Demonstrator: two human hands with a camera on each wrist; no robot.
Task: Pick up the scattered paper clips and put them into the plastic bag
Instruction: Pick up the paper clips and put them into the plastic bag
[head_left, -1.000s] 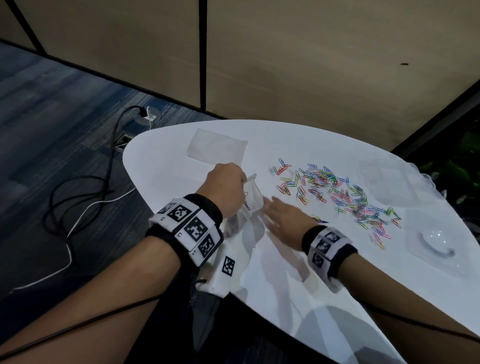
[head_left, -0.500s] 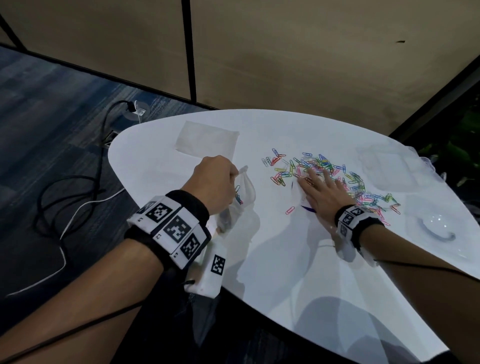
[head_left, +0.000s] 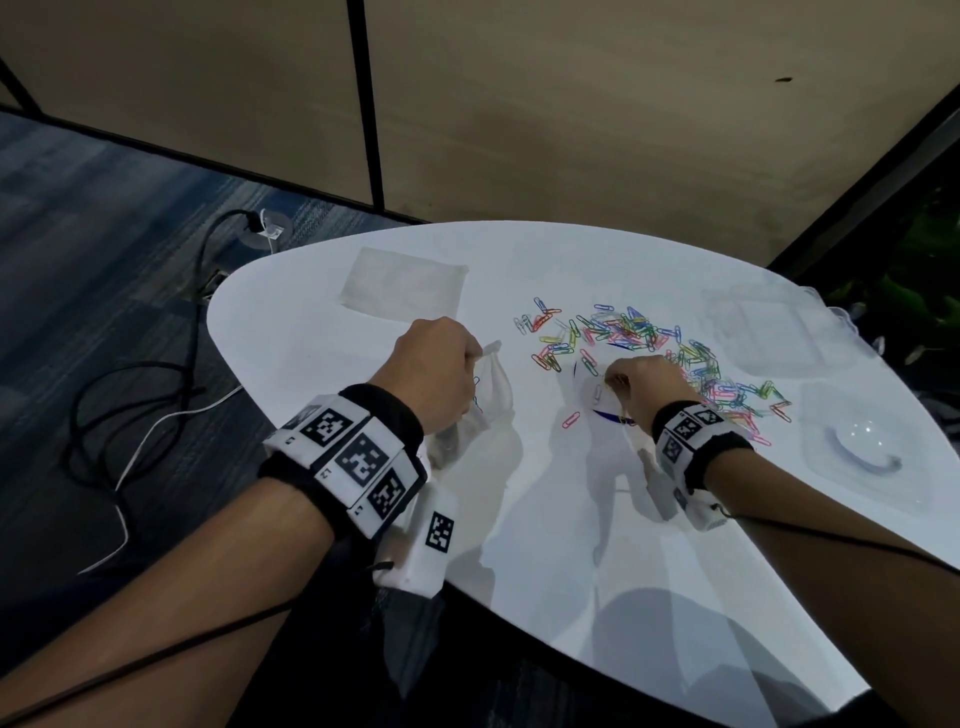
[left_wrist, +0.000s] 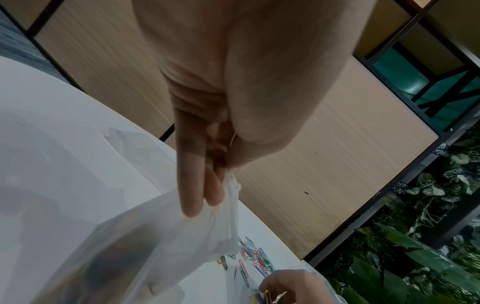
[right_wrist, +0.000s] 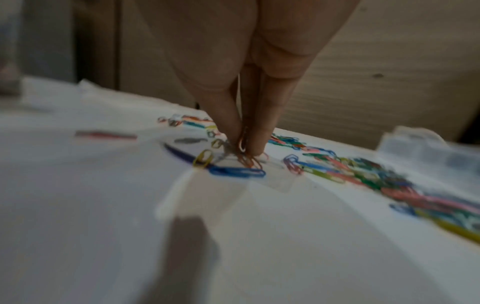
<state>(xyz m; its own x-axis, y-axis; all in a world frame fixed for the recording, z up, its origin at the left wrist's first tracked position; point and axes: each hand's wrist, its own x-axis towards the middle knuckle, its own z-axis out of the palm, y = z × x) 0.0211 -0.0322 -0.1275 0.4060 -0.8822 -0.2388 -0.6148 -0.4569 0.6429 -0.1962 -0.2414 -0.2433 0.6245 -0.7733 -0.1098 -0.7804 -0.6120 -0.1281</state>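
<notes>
My left hand pinches the rim of a clear plastic bag and holds it up over the white table; a few clips show inside. In the left wrist view the thumb and fingers squeeze the bag at its top edge. Several coloured paper clips lie scattered mid-table, and one pink clip lies apart. My right hand is at the pile's near edge, its fingertips drawn together on a few paper clips. A blue clip lies just below the fingertips.
A second clear bag lies flat at the table's far left. Clear plastic containers and a clear lid sit at the right. Cables trail on the carpet left of the table's edge.
My right hand went from beside the bag out onto the pile with fingers spread, then drew back a little and closed its fingertips on some clips. The left hand kept holding the bag.
</notes>
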